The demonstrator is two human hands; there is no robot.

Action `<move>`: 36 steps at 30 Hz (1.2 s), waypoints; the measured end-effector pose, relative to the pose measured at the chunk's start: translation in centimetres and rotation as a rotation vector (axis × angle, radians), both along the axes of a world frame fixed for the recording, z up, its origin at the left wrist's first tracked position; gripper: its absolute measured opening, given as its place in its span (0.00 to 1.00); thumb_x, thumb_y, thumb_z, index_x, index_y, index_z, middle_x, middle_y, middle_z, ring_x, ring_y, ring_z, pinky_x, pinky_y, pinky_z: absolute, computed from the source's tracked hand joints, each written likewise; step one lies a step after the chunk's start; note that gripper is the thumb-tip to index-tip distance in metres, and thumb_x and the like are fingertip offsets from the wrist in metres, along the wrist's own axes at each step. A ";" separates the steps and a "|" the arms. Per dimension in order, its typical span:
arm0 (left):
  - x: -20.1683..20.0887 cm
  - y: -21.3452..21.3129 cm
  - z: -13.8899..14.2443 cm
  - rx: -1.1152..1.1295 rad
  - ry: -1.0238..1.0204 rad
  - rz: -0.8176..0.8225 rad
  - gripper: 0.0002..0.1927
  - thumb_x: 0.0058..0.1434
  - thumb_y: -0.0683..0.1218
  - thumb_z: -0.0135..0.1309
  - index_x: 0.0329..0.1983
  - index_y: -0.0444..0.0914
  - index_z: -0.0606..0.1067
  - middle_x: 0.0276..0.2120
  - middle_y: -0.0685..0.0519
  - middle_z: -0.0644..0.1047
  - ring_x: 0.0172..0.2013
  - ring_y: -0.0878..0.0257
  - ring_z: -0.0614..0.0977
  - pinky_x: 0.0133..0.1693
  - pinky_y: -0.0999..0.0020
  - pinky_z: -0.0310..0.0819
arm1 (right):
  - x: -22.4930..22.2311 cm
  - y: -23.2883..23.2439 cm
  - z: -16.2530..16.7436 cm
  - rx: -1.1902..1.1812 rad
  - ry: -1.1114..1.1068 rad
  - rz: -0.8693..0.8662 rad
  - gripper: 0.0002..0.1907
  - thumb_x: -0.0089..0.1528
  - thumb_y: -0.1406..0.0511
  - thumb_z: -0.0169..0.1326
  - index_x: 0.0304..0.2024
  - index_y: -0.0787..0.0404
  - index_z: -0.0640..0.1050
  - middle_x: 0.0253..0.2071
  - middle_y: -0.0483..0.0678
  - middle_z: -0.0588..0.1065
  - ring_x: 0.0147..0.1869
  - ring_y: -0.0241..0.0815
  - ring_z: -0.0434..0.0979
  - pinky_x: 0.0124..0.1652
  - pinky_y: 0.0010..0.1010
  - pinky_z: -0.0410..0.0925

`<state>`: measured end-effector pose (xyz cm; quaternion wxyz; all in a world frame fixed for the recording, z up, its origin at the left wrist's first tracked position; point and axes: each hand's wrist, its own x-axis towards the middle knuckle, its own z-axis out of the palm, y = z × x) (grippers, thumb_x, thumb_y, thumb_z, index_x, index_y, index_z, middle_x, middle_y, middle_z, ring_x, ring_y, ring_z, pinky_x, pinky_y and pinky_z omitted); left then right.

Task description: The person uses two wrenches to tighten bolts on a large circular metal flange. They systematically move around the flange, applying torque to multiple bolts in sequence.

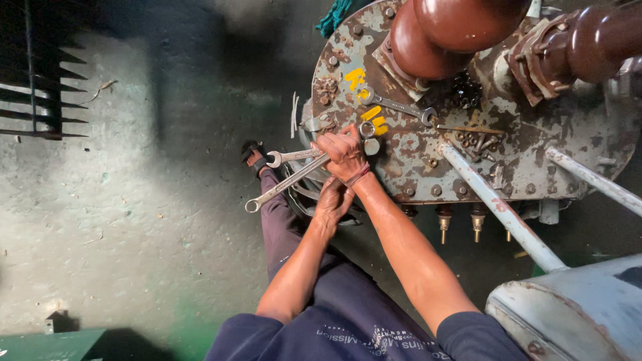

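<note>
My right hand (344, 155) is closed at the near rim of a rusty round grey transformer lid (535, 134). It grips two steel combination spanners: a long one (284, 184) slanting down-left and a shorter one (291, 157) pointing left. A large nut (367, 129) sits just beyond the fingers. My left hand (332, 204) reaches up under the lid's rim, right below the right hand. Its fingers are curled and partly hidden, so what they hold cannot be made out.
A third spanner (394, 105) lies on the lid near yellow paint marks and loose bolts (478, 140). Brown insulators (455, 33) rise at the back. Grey pipes (495, 200) cross on the right above a grey tank (575, 314). My sandalled foot (254, 157) rests on concrete floor.
</note>
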<state>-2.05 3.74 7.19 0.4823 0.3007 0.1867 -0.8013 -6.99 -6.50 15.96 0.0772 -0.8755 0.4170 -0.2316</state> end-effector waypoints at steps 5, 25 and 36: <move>1.4 -0.4 -1.9 -0.170 0.113 -0.162 0.09 0.72 0.47 0.43 0.42 0.38 0.71 0.33 0.55 0.74 0.31 0.67 0.72 0.35 0.72 0.67 | 0.0 0.0 0.2 0.010 0.000 0.003 0.08 0.63 0.65 0.59 0.32 0.57 0.72 0.26 0.48 0.71 0.31 0.50 0.74 0.46 0.41 0.60; -1.0 0.8 -1.6 -0.151 0.096 0.054 0.12 0.70 0.40 0.49 0.55 0.38 0.73 0.45 0.56 0.80 0.42 0.66 0.82 0.41 0.71 0.79 | 0.0 -0.1 0.1 -0.017 0.012 -0.011 0.13 0.65 0.63 0.59 0.29 0.57 0.70 0.25 0.48 0.71 0.30 0.50 0.74 0.45 0.42 0.61; 1.5 -2.3 -6.2 -0.203 0.128 -0.398 0.11 0.75 0.44 0.41 0.35 0.42 0.69 0.23 0.59 0.68 0.18 0.71 0.63 0.19 0.75 0.54 | -0.2 0.0 -0.1 -0.017 -0.011 -0.006 0.10 0.65 0.64 0.59 0.31 0.57 0.72 0.26 0.47 0.71 0.32 0.51 0.74 0.46 0.41 0.59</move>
